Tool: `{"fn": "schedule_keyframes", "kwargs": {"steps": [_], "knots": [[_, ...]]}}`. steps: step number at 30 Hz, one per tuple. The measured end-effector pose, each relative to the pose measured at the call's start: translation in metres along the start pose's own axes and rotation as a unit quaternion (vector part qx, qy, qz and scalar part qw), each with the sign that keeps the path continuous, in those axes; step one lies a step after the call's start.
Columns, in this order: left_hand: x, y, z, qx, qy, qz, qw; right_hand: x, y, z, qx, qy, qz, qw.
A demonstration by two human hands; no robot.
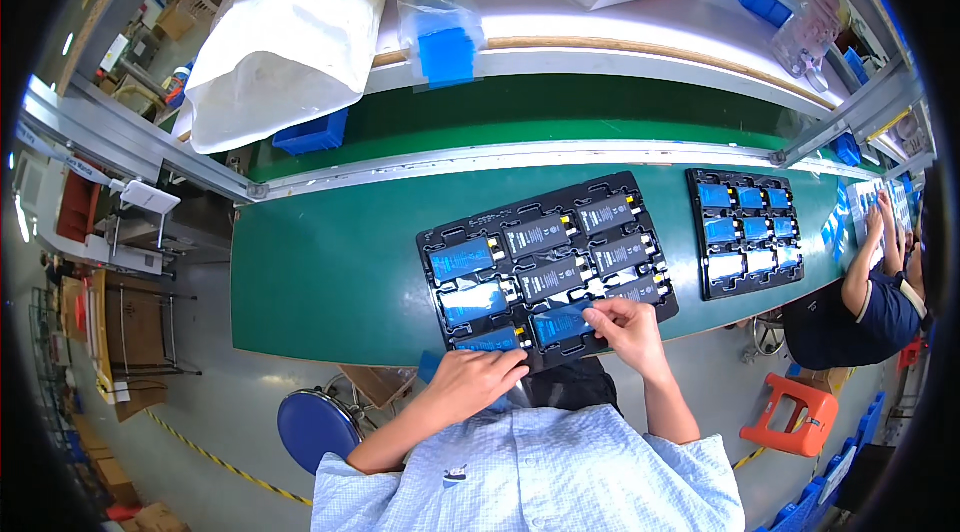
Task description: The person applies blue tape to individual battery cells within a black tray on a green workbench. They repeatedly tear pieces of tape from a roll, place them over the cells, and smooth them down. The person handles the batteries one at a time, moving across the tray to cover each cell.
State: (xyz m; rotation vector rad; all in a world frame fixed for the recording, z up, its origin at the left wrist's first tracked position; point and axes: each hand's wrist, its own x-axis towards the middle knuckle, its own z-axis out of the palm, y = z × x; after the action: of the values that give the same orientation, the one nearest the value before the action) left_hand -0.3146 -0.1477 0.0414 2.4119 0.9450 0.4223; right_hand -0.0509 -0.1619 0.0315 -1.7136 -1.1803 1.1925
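A black molded tray (437, 304) lies at a slant on the green bench in front of me, with flat battery packs seated in its pockets. The left-column packs, such as the upper one (462, 258), have shiny blue faces; the right-column packs, such as one (606, 215), show dark, printed faces. My right hand (626, 329) pinches the right end of the blue film (560, 323) on the near middle pack. At the tray's near-left edge, my left hand (474, 379) has its fingers curled beside a blue-faced pack (488, 341); its grip is partly hidden.
Farther right lies a second black tray (705, 277) of blue-faced packs. Beyond it, a co-worker (850, 307) reaches over the bench. A shelf (600, 62) above the bench's back bears a large white bag (285, 52). A blue stool (318, 429) and an orange stool (795, 417) stand on the floor.
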Motion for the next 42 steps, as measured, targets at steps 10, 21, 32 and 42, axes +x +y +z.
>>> {"fn": "schedule_keyframes", "kwargs": {"steps": [10, 21, 32, 42], "knots": [[0.005, -0.001, 0.01, 0.053, 0.033, 0.014, 0.998, 0.002, -0.001, 0.001, -0.052, 0.0, -0.016, 0.999], [0.012, 0.001, 0.009, 0.093, 0.011, 0.036, 0.995, 0.001, -0.004, 0.001, -0.065, 0.006, -0.026, 0.998], [0.017, 0.004, 0.009, 0.151, -0.036, 0.044, 0.987, 0.001, -0.006, 0.006, -0.111, 0.03, -0.075, 0.99], [0.019, 0.004, 0.009, 0.159, -0.016, 0.068, 0.985, -0.016, -0.036, 0.019, -0.327, 0.122, -0.184, 0.919]]}}
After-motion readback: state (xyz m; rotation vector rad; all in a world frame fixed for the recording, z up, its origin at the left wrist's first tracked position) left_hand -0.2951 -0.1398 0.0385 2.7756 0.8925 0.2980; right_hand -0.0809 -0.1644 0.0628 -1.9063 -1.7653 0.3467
